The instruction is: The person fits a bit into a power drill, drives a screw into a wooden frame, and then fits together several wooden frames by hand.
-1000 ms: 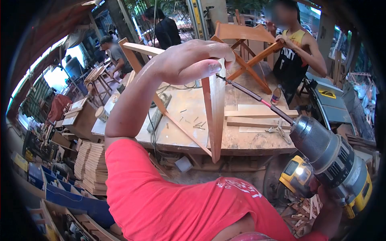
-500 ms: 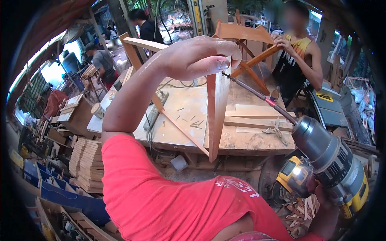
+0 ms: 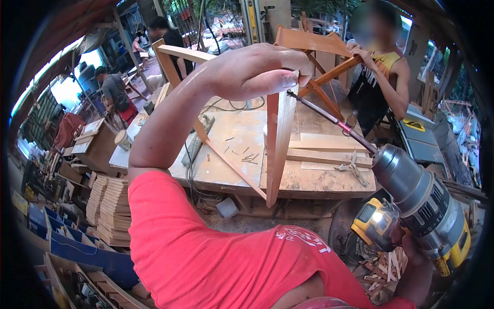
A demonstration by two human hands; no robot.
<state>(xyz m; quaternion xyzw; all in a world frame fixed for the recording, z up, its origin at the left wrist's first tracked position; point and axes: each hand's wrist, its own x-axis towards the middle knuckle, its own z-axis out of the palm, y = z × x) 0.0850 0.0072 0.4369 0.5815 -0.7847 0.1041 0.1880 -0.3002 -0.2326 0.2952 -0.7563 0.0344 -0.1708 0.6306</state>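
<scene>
My left hand [image 3: 265,72] is closed over the top of an upright piece of a wooden frame [image 3: 279,149], its fingers wrapped round the end. The frame stands at the front of the workbench [image 3: 231,139], one leg leaning to the left. In my right hand [image 3: 409,247] is a yellow-and-grey cordless drill [image 3: 417,190], held at the lower right. Its long bit [image 3: 334,121] points up and left, with the tip right at the upright's top, just below my left thumb.
Across the bench a person [image 3: 381,72] holds a crossed-leg wooden frame [image 3: 319,67]. Wood strips [image 3: 324,154], pliers [image 3: 354,169] and several small dowel-like pieces [image 3: 249,157] lie on the bench. Stacked slats [image 3: 108,211] stand at left. Other people work further back.
The drill and its bit have shifted slightly; the tip stays at the upright's top. My left hand keeps its grip. People in the left background have moved.
</scene>
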